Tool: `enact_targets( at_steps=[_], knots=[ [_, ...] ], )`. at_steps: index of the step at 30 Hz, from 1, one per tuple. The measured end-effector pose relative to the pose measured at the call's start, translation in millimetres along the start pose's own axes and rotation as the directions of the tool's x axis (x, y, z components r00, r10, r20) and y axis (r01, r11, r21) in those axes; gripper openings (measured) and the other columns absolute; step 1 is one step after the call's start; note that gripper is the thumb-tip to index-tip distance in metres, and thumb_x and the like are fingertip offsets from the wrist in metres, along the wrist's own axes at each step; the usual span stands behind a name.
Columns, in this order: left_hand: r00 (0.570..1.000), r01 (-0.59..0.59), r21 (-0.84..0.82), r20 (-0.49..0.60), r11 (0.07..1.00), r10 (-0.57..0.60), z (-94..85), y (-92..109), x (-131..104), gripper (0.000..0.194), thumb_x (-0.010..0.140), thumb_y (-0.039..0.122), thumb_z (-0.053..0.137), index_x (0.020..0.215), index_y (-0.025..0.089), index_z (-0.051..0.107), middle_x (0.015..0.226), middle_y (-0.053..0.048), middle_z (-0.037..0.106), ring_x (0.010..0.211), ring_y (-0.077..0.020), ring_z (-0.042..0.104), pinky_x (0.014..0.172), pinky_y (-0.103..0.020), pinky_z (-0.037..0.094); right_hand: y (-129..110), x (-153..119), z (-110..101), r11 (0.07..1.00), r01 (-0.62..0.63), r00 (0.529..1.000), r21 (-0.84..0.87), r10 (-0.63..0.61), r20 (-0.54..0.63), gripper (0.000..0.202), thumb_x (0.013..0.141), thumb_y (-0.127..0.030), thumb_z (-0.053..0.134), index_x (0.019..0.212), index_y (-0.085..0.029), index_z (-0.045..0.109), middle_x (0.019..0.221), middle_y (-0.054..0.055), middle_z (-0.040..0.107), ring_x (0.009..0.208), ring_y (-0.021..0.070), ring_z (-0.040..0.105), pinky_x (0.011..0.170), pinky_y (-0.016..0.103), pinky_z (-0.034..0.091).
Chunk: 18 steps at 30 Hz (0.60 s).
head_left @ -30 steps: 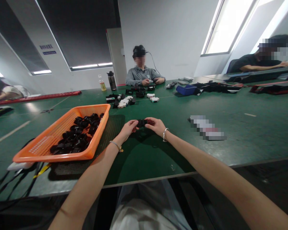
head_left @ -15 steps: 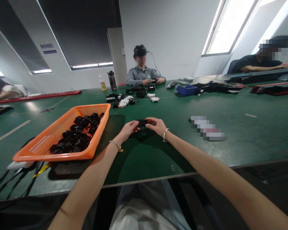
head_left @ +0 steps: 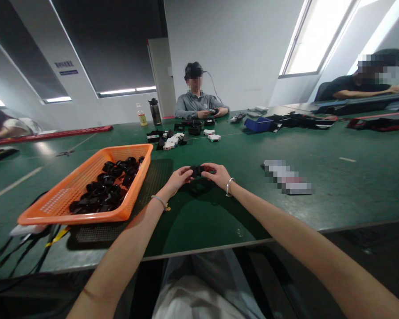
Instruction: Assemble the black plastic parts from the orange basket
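Note:
Between my two hands is a small black plastic part [head_left: 197,171], held just above the green table [head_left: 199,230]. My left hand [head_left: 180,178] pinches its left end with thumb and fingers. The right end is gripped by my right hand [head_left: 217,173], fingers curled over it. The part is too small and dark to make out its exact kind. Left of my hands stands an orange perforated basket [head_left: 138,195] with several black ring-shaped plastic parts [head_left: 101,190] heaped inside.
A flat pixelated object [head_left: 287,178] lies to the right. White and black parts [head_left: 173,139] sit farther back, near a blue tray [head_left: 259,124], a dark bottle [head_left: 155,111] and a drink bottle [head_left: 141,115]. Cables [head_left: 43,248] hang by the near left edge. A co-worker [head_left: 199,104] sits opposite.
Hardly anything differs. Both hands keep hold of the black part at the same spot, with its turn shifted very slightly.

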<state>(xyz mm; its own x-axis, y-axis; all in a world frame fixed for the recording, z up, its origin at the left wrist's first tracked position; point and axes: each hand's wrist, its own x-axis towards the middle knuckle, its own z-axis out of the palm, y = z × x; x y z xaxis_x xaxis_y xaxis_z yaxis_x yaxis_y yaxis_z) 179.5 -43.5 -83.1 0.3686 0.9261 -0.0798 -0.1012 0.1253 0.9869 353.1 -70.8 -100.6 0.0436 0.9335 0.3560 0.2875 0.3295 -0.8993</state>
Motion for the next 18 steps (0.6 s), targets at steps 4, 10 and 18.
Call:
enact_targets(
  at_steps=[4, 10, 18],
  knots=[
    [1.0, -0.014, 0.008, 0.015, 1.0, 0.014, -0.3, 0.0, -0.4, 0.023, 0.075, 0.01, 0.06, 0.098, 0.01, 0.059, 0.072, 0.0, 0.061, 0.057, -0.0055, 0.058, 0.053, -0.017, 0.04, 0.2, 0.1, -0.3, 1.0, 0.008, 1.0, -0.001, -0.008, 0.004, 0.03, 0.061, -0.031, 0.065, 0.087, -0.017, 0.067, 0.074, 0.004, 0.066, 0.068, 0.0156, 0.06, 0.064, 0.03, 0.051],
    [0.999, -0.029, 0.025, 0.017, 0.999, 0.028, -1.0, -0.6, -0.9, 0.028, 0.073, 0.008, 0.06, 0.1, 0.012, 0.059, 0.081, -0.001, 0.061, 0.059, -0.0052, 0.058, 0.055, -0.018, 0.041, 0.3, 0.0, 0.0, 1.0, 0.004, 1.0, 0.002, -0.004, -0.002, 0.03, 0.061, -0.03, 0.066, 0.087, -0.016, 0.068, 0.074, 0.003, 0.067, 0.066, 0.0154, 0.06, 0.069, 0.032, 0.05],
    [0.997, -0.061, 0.042, 0.046, 0.997, 0.06, -4.3, -4.4, 1.0, 0.034, 0.069, 0.012, 0.065, 0.102, 0.014, 0.061, 0.085, -0.002, 0.061, 0.064, -0.006, 0.057, 0.06, -0.019, 0.042, 0.9, 0.5, 0.6, 1.0, -0.003, 1.0, 0.012, 0.004, -0.01, 0.029, 0.06, -0.029, 0.067, 0.086, -0.017, 0.068, 0.072, 0.002, 0.067, 0.065, 0.0148, 0.06, 0.068, 0.031, 0.05]
  ],
)
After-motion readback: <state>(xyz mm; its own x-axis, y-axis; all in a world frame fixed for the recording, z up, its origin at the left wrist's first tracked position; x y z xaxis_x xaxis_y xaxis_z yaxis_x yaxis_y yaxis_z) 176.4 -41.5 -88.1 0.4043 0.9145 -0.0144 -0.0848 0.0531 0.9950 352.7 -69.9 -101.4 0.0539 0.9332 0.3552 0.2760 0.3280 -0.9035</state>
